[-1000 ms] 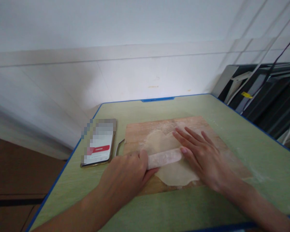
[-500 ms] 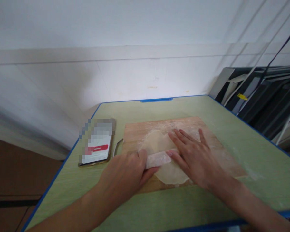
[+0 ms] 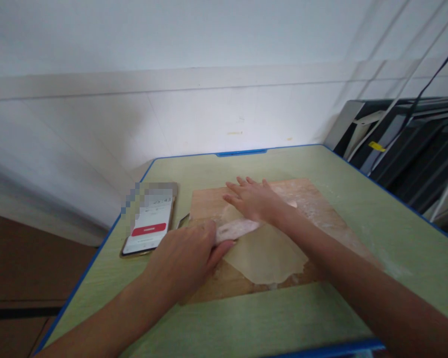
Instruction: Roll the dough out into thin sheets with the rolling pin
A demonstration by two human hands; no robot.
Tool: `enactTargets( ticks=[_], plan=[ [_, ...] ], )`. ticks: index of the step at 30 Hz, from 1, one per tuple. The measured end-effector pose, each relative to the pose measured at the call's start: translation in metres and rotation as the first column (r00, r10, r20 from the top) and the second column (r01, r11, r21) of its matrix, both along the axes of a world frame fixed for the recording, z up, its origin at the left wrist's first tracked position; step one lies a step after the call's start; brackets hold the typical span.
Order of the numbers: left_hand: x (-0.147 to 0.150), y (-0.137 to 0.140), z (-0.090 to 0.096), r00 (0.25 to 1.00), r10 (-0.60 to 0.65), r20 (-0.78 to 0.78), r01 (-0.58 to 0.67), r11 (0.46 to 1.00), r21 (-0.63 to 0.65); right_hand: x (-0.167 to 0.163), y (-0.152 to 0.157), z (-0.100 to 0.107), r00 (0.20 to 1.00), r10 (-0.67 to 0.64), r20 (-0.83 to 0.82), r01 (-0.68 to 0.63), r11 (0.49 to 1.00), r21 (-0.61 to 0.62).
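A thin, pale sheet of dough (image 3: 271, 256) with an uneven edge lies on a floured wooden board (image 3: 209, 199). Across it rests a flour-whitened rolling pin (image 3: 237, 230). Its left end is inside my left hand (image 3: 192, 248), whose fingers are wrapped round it. My right hand (image 3: 256, 199) lies over the pin's other end and the far part of the dough, fingers spread and pointing away from me. How far the pin runs under the right palm is hidden.
A phone (image 3: 149, 221) with a lit screen lies left of the board on the green table (image 3: 283, 318), which has a blue rim. Behind my left hand shows part of the board's metal handle (image 3: 182, 220). Dark flat panels (image 3: 421, 144) and cables stand at the right; a white wall is behind.
Both hands and the rolling pin have moved away from me over the dough. My right hand has also shifted left, and more of the near dough shows.
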State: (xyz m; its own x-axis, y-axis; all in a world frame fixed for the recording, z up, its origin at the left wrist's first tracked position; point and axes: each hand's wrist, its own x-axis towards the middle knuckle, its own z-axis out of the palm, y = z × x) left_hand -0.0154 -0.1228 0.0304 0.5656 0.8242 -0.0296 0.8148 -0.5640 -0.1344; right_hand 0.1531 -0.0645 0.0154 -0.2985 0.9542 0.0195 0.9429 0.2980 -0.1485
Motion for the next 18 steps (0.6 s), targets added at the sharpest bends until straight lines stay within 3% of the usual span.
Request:
enactTargets(
  ticks=[9, 18],
  plan=[
    [-0.006, 0.004, 0.000, 0.999, 0.036, 0.019, -0.037, 0.999, 0.012, -0.011, 0.034, -0.002, 1.000, -0.028, -0.007, 0.028, 0.997, 0.072],
    [-0.004, -0.001, -0.001, 1.000, 0.001, 0.014, -0.001, 1.000, -0.006, -0.005, 0.007, -0.003, 1.000, -0.017, 0.001, 0.017, 0.996, 0.085]
  ],
)
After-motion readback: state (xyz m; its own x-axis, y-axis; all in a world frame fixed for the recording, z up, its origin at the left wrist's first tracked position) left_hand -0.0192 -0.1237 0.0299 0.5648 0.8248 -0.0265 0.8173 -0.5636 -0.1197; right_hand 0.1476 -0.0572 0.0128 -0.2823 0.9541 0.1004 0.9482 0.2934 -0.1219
